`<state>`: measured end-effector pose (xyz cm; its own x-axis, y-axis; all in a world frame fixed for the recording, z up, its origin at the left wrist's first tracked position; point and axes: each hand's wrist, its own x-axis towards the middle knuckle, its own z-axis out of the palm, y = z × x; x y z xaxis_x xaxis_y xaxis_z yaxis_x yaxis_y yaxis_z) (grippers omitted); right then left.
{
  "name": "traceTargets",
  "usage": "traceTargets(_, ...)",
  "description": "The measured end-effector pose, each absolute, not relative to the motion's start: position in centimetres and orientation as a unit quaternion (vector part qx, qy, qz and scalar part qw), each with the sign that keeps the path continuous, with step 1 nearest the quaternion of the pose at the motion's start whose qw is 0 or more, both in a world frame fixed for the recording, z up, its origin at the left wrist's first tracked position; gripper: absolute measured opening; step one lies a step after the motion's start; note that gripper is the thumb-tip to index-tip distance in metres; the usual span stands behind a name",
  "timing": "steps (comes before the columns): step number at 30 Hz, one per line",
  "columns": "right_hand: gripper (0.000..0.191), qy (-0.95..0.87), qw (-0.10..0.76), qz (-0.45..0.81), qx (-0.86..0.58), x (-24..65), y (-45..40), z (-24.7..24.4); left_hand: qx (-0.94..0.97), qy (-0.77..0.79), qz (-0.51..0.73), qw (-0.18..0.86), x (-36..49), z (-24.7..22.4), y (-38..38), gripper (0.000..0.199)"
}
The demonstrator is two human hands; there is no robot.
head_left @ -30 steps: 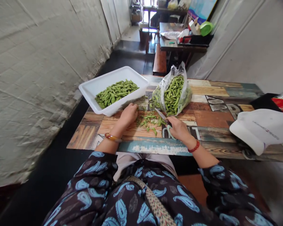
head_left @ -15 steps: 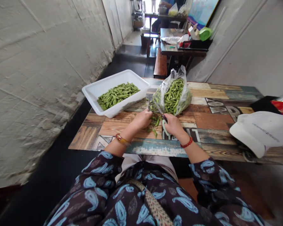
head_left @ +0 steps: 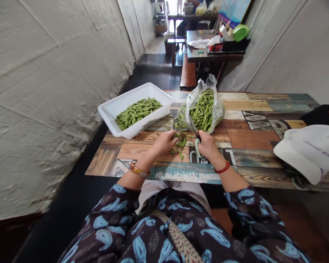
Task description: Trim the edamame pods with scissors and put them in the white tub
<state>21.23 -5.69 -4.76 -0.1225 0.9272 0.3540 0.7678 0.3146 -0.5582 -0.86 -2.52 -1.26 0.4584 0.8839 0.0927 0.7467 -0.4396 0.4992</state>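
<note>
My right hand [head_left: 207, 144] is closed round scissors [head_left: 198, 147] with pale green handles; the blades point up and left toward the plastic bag. My left hand [head_left: 166, 141] is pinched, and a bit of a green soybean pod [head_left: 176, 135] shows at its fingertips. Between the hands, loose pods and trimmings [head_left: 182, 140] lie on the tabletop. Just beyond my right hand stands an open clear plastic bag [head_left: 218, 107] full of pods [head_left: 203, 109]. A white plastic tub [head_left: 112, 122], partly filled with pods [head_left: 138, 111], sits beyond my left hand.
The patchwork-wood table [head_left: 246, 137] carries a white cap [head_left: 308, 151] at its right end, near a black box [head_left: 318, 116]. A rough white wall [head_left: 57, 80] runs along the left. Behind are a bench [head_left: 188, 73] and another table [head_left: 197, 54] with items on it.
My right hand has shifted slightly right with the scissors, farther from my left hand. My left hand has tilted, so a green pod shows at its fingertips. The view has turned slightly.
</note>
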Motion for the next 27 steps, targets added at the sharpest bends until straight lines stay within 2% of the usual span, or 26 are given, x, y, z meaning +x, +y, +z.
traceTargets(4,0.010,-0.684,0.399,0.188,-0.581,22.0,-5.5,-4.1,0.861,0.486,0.051,0.140,2.3,-1.5,-3.6,0.017)
traceTargets(8,0.017,-0.679,0.402,0.221,-0.573,22.4,-5.6,-3.5,0.867,0.487,0.001,0.107,4.8,-1.3,-3.7,0.022)
traceTargets(13,0.021,-0.649,0.429,0.216,-0.590,22.8,-5.6,-3.4,0.895,0.425,0.065,0.115,6.6,-1.1,-4.2,0.033)
traceTargets(17,0.023,-0.628,0.445,0.215,-0.601,23.3,-5.5,-3.2,0.912,0.374,0.151,0.081,3.8,-1.3,-6.3,0.050)
traceTargets(22,0.026,-0.614,0.453,0.231,-0.604,23.1,-5.4,-3.1,0.960,0.219,0.116,0.131,-2.3,-2.1,-7.5,0.038)
traceTargets(27,0.022,-0.616,0.446,0.229,-0.607,23.0,-5.4,-3.5,0.935,0.302,0.143,0.121,-2.9,-3.5,-2.9,0.022)
